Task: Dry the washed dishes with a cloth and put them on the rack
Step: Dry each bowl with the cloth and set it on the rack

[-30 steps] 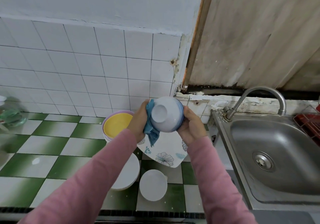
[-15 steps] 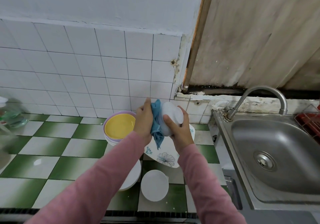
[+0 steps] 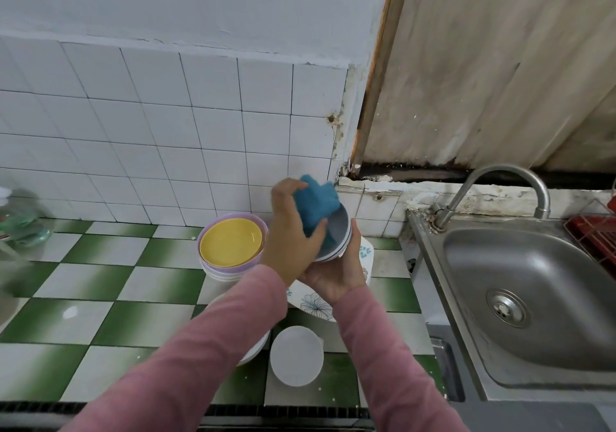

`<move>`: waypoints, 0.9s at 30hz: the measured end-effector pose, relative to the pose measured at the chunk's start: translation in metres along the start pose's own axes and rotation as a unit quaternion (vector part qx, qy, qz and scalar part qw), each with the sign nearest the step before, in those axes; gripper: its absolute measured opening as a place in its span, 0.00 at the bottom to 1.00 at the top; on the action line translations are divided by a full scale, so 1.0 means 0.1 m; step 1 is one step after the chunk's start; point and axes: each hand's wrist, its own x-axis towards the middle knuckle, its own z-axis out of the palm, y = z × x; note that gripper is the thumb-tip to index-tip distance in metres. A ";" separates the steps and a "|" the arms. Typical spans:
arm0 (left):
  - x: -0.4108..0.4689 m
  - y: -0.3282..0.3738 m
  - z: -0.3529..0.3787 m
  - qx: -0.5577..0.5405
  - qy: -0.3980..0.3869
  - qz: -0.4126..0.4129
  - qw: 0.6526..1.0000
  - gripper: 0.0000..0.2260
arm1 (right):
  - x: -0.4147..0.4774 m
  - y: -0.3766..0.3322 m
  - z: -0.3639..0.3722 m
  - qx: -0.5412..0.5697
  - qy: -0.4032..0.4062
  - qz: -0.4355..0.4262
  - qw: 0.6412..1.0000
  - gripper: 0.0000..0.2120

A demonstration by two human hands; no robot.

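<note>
1. Grips a crumpled blue cloth (image 3: 315, 203) in the left hand (image 3: 288, 231), grip curled round it, thumb across the front, fingers over the top.
2. Pushes the cloth into the mouth of a small white bowl with thin blue rim lines (image 3: 338, 233); leaves part of the cloth bunched above the rim.
3. Cradles the bowl from below in the right hand (image 3: 335, 276), grip curled round the underside, one finger up along the outer wall.
4. Holds the bowl in the air, tilted, mouth up and to the left, above the green-and-white checked counter (image 3: 100, 281), in front of the white tiled wall (image 3: 166, 114).
5. Directly beneath the hands, on the counter: a white plate with blue flower print (image 3: 315, 305), mostly hidden.
6. Just left of the hands, near the wall: a stack of lilac and white dishes topped by a yellow plate (image 3: 230, 241).
7. Near the front edge: a round white dish (image 3: 296, 360); beside it another white dish (image 3: 256, 348), largely covered by the pink left sleeve (image 3: 186, 358).
8. To the right: a stainless steel sink (image 3: 550, 331) with a curved metal tap (image 3: 500, 178).
9. At the far right edge, well apart from the bowl: a red wire rack (image 3: 588, 231), mostly cut off.
10. At the left edge: a clear bottle (image 3: 20, 221), blurred.
</note>
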 end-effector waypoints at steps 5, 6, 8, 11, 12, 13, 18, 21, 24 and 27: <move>0.00 -0.20 0.00 0.283 -0.146 0.168 0.933 0.27 | 0.01 -0.01 -0.06 -0.009 0.004 -0.010 1.000 0.36; 0.00 -0.22 -0.02 0.305 -0.184 0.177 0.917 0.28 | -0.01 -0.02 -0.06 -0.003 0.010 -0.019 1.000 0.35; -0.02 -0.25 -0.05 0.316 -0.261 0.165 0.897 0.31 | -0.03 -0.03 -0.04 0.002 0.015 -0.053 0.998 0.33; -0.05 -0.24 -0.07 0.303 -0.325 0.137 0.885 0.39 | -0.03 -0.05 0.00 -0.021 0.036 -0.090 0.995 0.32; -0.04 -0.23 -0.08 0.302 -0.342 0.134 0.880 0.41 | -0.03 -0.06 0.00 -0.033 0.043 -0.097 0.994 0.32; -0.03 -0.20 -0.09 0.300 -0.359 0.134 0.874 0.42 | -0.04 -0.07 -0.01 -0.045 0.049 -0.098 0.993 0.32; -0.06 -0.06 -0.11 0.265 -0.369 0.135 0.881 0.38 | -0.10 -0.17 -0.11 -0.071 0.065 -0.087 0.992 0.42; -0.09 -0.02 -0.12 0.212 -0.351 0.121 0.904 0.25 | -0.16 -0.17 -0.16 -0.089 0.068 -0.086 0.990 0.45; -0.15 0.03 -0.14 0.136 -0.357 0.088 0.920 0.15 | -0.22 -0.22 -0.17 -0.106 0.083 -0.104 0.985 0.43; -0.24 0.06 -0.15 0.084 -0.388 0.055 0.916 0.13 | -0.34 -0.25 -0.14 -0.138 0.093 -0.108 0.980 0.39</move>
